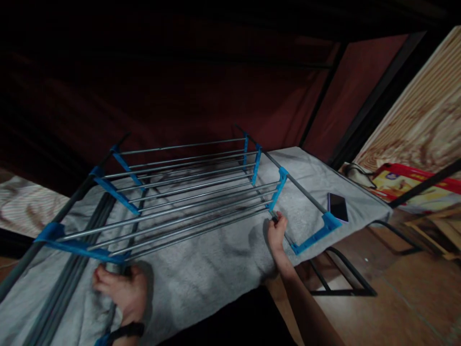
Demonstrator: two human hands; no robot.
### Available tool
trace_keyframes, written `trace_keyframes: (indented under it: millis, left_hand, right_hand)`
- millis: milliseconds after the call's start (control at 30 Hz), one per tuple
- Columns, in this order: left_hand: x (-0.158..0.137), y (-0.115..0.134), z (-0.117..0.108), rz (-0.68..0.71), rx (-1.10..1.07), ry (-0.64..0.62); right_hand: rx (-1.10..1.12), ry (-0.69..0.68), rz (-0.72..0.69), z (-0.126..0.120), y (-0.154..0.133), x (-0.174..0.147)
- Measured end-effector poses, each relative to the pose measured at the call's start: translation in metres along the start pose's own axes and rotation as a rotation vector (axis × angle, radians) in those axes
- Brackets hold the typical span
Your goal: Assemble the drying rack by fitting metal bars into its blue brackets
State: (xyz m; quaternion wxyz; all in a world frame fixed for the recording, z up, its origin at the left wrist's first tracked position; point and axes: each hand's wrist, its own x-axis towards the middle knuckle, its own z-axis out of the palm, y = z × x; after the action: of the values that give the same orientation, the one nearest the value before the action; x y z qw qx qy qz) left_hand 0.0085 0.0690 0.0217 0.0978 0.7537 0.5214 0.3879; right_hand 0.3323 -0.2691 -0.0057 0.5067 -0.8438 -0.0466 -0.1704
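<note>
A rack (201, 187) of thin grey metal rods and blue plastic brackets, much like a drying rack or tiered shelf, stands on a grey cloth. My left hand (124, 290), with a dark band on its wrist, grips the lower left frame tube just below the front left blue bracket (81, 247). My right hand (276, 233) is closed round the lower right tube, between two blue brackets. One of these, the right-hand bracket (315, 235), carries no rods. Part of each tube is hidden under my fingers.
Loose grey tubes (68, 278) lie bundled on the cloth (201, 288) at the left. A phone (337, 207) rests near the right edge. Beyond are a red and yellow box (414, 182), a wooden crate (439, 228) and a dark metal frame (345, 274). A dark red panel (201, 96) stands behind.
</note>
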Motion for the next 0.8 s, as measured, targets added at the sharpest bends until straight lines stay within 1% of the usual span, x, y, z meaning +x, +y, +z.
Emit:
trace_keyframes:
  millis: [33,67,100,200,267,400,533,667,800]
  left_hand:
    - [-0.008,0.004,0.000,0.035,-0.031,0.027]
    - [-0.015,0.007,-0.001,0.096,-0.050,0.008]
    - [-0.020,0.011,0.000,0.170,-0.062,-0.040]
    - [-0.026,0.024,0.005,0.392,-0.080,-0.247]
    - [-0.023,0.033,0.011,0.469,-0.062,-0.322]
    - [-0.012,0.042,0.026,0.571,0.032,-0.391]
    - [-0.006,0.039,0.035,0.644,0.131,-0.410]
    - [-0.005,0.038,0.037,0.672,0.169,-0.410]
    - [-0.010,0.046,0.033,0.632,0.164,-0.410]
  right_hand:
    - [-0.008,-0.006,-0.005,-0.001,0.000,0.006]
    - [-0.014,-0.019,-0.013,-0.001,0.000,0.012]
    - [-0.020,-0.035,-0.022,-0.001,0.000,0.016]
    - [-0.034,-0.083,-0.031,0.002,0.000,0.028]
    - [-0.033,-0.128,-0.031,0.004,0.002,0.034]
    - [-0.023,-0.206,-0.029,0.006,0.006,0.039]
    - [-0.019,-0.231,-0.039,0.005,0.004,0.037]
    - [-0.012,-0.235,-0.070,0.001,0.002,0.035]
    - [0.005,-0.261,-0.131,-0.008,-0.005,0.036]
